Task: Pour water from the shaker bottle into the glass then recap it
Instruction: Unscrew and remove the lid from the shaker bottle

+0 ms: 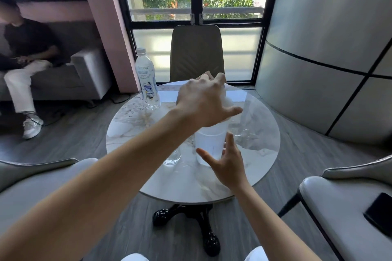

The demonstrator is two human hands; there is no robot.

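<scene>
— Shaker bottle point(209, 144): where is it, and who has hold of it?

— It stands upright near the middle of the round marble table point(263, 154). The left hand point(203, 104) sits over its top, fingers curled down around the white lid point(228, 101); it looks like a grip on the lid, though the palm hides most of it. The right hand point(227, 165) is spread wide just beside the bottle's lower body, not clasping it.

— And the glass point(172, 158)?

— Just left of the bottle, low and clear, half hidden under the left forearm.

— What else is about?

— A capped plastic water bottle point(146, 76) stands at the table's far left edge, well apart. An olive chair point(196, 53) faces from beyond the table, pale armchairs point(339, 201) flank the near side, and a dark phone point(379, 214) lies on the right one. A seated person point(25, 53) is on a sofa at far left.
</scene>
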